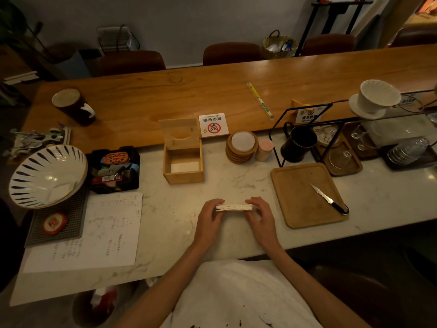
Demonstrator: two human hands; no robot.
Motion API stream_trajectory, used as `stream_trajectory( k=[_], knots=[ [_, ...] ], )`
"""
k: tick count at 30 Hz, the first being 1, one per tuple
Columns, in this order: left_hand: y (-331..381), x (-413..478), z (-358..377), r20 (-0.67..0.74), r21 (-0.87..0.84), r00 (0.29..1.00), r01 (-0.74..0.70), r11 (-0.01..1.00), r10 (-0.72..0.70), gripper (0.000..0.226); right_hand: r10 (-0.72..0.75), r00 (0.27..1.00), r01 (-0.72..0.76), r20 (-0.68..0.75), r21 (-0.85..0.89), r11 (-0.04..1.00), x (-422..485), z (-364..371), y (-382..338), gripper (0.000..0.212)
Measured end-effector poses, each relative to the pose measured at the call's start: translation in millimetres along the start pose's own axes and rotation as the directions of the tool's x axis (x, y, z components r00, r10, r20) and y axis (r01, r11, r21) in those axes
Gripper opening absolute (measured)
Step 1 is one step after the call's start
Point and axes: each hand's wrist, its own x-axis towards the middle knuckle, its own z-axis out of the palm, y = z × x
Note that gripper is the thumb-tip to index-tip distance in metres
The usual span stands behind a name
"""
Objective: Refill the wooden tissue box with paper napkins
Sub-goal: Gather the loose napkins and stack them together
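A stack of white paper napkins point(234, 207) is held edge-on just above the marble counter, between my left hand point(210, 217) at its left end and my right hand point(260, 215) at its right end. Farther back stands the wooden tissue box point(184, 176), its hinged lid point(180, 132) tipped up and back. A few white napkins point(185, 166) lie flat at the bottom of the box. The box is well apart from both hands.
A wooden tray point(298, 200) with a knife point(327, 201) lies to the right. A stack of coasters point(241, 147), a black mug point(298, 144) and a no-smoking sign point(213, 125) stand behind. A striped bowl point(47, 176), a black bin point(114, 169) and papers point(99, 233) are left.
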Motion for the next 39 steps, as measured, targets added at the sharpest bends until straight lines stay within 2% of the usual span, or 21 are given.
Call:
stream_trajectory(
  k=[4,11,19,26,29,32,35,37,39],
  knots=[
    [2.5,3.4,-2.2,0.011,0.019,1.000,-0.026,0.999,0.026,0.023,-0.005,1.000,0.005,-0.002,-0.021,1.000,1.4,-1.8,-3.6,0.023],
    [2.6,1.2,-6.0,0.040,-0.016,0.997,0.069,0.997,-0.068,0.026,0.019,1.000,-0.019,-0.017,-0.003,1.000,3.4,-3.2,-0.7,0.021],
    [5.6,3.1,-8.6,0.069,-0.014,0.991,0.114,0.993,-0.113,0.033,0.028,0.999,-0.028,-0.017,0.013,1.000,4.6,-1.4,-0.7,0.023],
    [1.0,3.4,-12.0,0.093,0.012,0.991,0.097,0.995,-0.098,0.027,0.015,1.000,-0.015,-0.022,0.008,1.000,2.8,-2.6,-4.8,0.022],
    [3.4,7.1,-14.0,0.129,0.003,0.982,0.138,0.990,-0.137,0.018,0.080,0.996,-0.078,-0.037,0.055,0.995,4.9,-5.5,-10.1,0.016],
    [16.4,13.1,-21.5,0.224,-0.085,0.938,0.288,0.954,-0.264,0.010,0.250,0.966,-0.258,0.067,0.192,0.947,11.1,-14.5,-16.8,0.020],
    [22.9,15.5,-26.9,0.329,-0.274,0.846,0.511,0.815,-0.420,0.021,0.405,0.895,-0.446,0.187,0.359,0.820,12.3,-17.2,-19.1,0.031],
    [23.4,16.2,-27.9,0.311,-0.281,0.842,0.524,0.804,-0.441,0.027,0.414,0.878,-0.476,0.242,0.337,0.812,12.6,-17.4,-18.2,0.033],
    [27.0,18.0,-30.2,0.295,-0.234,0.868,0.472,0.850,-0.400,0.026,0.339,0.892,-0.408,0.300,0.209,0.889,16.2,-21.1,-18.2,0.040]
  ],
)
